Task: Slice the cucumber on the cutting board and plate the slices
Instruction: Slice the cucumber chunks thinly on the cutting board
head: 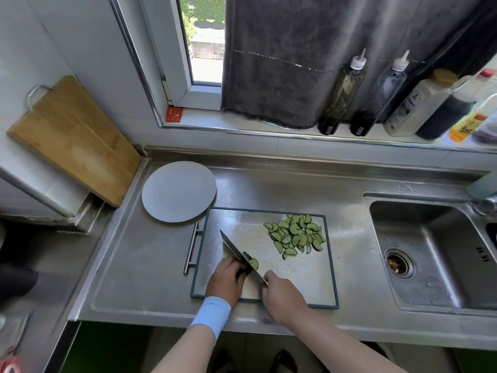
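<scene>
A steel cutting board [304, 278] with a dark rim lies on the counter. A pile of half-moon cucumber slices [295, 234] sits at its far right corner. My left hand [226, 279] curls its fingers over the remaining cucumber piece [241, 273], which is mostly hidden, at the board's near left. My right hand [282, 297] grips the handle of a knife [232, 246]. The blade stands against my left fingers, with a fresh slice [253, 263] leaning on its right side. A round grey plate [161, 211] sits beyond the board's left corner with nothing on it.
A sink [430, 251] lies to the right of the board. A wooden board [72, 141] leans against the wall at the left. Several sauce bottles [344, 95] line the windowsill behind. The steel board's handle [192, 247] sticks out to the left.
</scene>
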### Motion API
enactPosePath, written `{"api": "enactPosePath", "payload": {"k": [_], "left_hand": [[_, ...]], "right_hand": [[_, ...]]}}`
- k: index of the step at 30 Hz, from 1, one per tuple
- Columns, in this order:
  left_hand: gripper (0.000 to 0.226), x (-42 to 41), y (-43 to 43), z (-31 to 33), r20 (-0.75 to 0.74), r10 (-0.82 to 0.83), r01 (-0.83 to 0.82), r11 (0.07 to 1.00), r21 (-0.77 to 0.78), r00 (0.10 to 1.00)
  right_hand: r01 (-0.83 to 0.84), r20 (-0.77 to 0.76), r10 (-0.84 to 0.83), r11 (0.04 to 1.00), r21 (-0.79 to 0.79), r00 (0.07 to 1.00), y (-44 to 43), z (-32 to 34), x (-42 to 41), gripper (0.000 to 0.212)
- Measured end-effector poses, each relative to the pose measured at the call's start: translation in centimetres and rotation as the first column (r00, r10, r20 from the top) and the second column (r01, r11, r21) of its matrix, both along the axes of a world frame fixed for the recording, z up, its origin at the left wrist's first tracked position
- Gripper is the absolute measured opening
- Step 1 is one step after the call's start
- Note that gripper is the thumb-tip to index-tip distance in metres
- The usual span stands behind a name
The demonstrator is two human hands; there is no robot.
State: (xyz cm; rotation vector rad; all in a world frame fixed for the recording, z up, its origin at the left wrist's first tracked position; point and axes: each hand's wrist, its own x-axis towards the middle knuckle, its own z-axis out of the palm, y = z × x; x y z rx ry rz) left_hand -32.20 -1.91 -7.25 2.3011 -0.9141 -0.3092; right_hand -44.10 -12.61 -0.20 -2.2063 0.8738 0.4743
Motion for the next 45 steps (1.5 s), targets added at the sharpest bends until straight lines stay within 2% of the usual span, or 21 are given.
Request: {"api": "enactPosePath", "payload": {"k": [13,17,25,35,45], "left_hand": [[0.012,0.3,0.0,-0.3,-0.043,0.015,-0.015,1.0,-0.005,0.999],[0.011,0.2,0.0,-0.1,-0.051,0.02,-0.02,1.0,0.001,0.999],[0.011,-0.1,0.1,-0.1,-0.041,0.031,-0.032,0.999,-0.012,0.999],[0.014,0.0,0.2,-0.7,0.0,0.01,-0.01,1.0,-0.025,1.0],[0.01,0.0,0.2,-0.3,-0.006,0.022,-0.022,1.0,-0.002,1.0]], "right_hand": [[-0.01,0.071,0.015,0.997,-0.074,0.997,0.3,1.2,-2.1,0.01],[-0.049,0.046,0.053,0.995,-0.089,0.997,0.1,1.5,-2.8,0.011],[-0.021,0.0,0.021,1.0,-0.011,1.0,0.2,0.7,-1.1,0.01],[-0.007,-0.038,0.007,1.0,-0.002,0.999,0.4,0.6,0.7,0.01],[-0.003,0.044,0.006,0.998,-0.063,0.999,0.7,1.1,-0.5,0.014]]}}
